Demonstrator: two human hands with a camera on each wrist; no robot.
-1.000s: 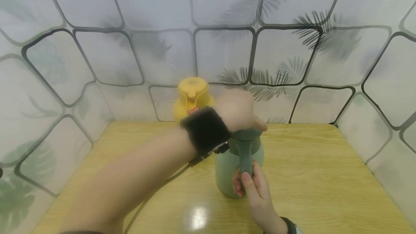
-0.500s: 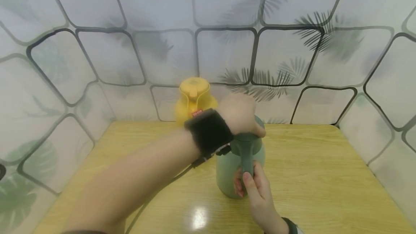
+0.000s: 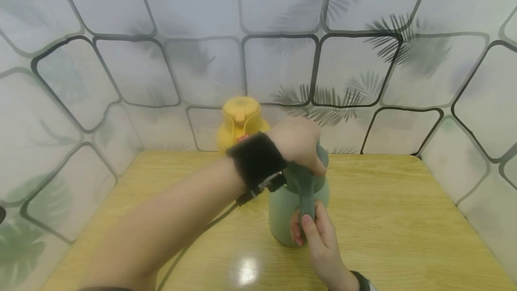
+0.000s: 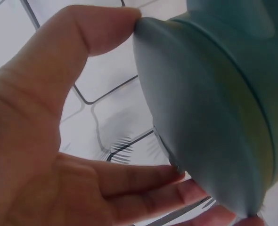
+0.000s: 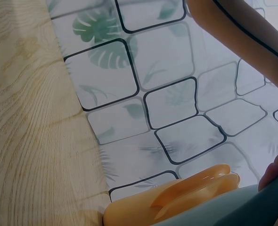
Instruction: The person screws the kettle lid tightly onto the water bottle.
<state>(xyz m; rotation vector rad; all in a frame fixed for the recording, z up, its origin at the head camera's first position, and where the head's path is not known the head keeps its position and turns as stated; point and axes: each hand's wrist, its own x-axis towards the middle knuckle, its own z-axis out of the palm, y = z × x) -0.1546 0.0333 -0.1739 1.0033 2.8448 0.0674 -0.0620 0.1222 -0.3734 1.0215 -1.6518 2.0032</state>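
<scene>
A pale green vacuum jug [image 3: 280, 221] stands upright on the table in the head view. My right hand [image 3: 323, 241] grips its darker green handle [image 3: 307, 196], with the thumb along the handle's outer face. On top, my left hand [image 3: 296, 143] holds the jug's lid [image 3: 322, 156] from above and hides much of it. Up close in the left wrist view, the thumb presses one edge of the domed lid [image 4: 191, 108] and the fingers [image 4: 139, 179] lie at the opposite edge. A thin seam runs between lid and neck. The right wrist view shows part of the jug's side [image 5: 209, 209].
Behind and left of the green jug stands a yellow jug [image 3: 241, 111] with a red label, partly covered by my left wrist. A cable [image 3: 181, 253] trails from the black wristband [image 3: 258, 158]. Patterned walls [image 3: 278, 66] enclose the wooden table [image 3: 404, 219] at the back and sides.
My left hand has turned slightly on the lid, its thumb shifting down and a little left, so more of the lid's right side shows. The right hand and jug have kept still.
</scene>
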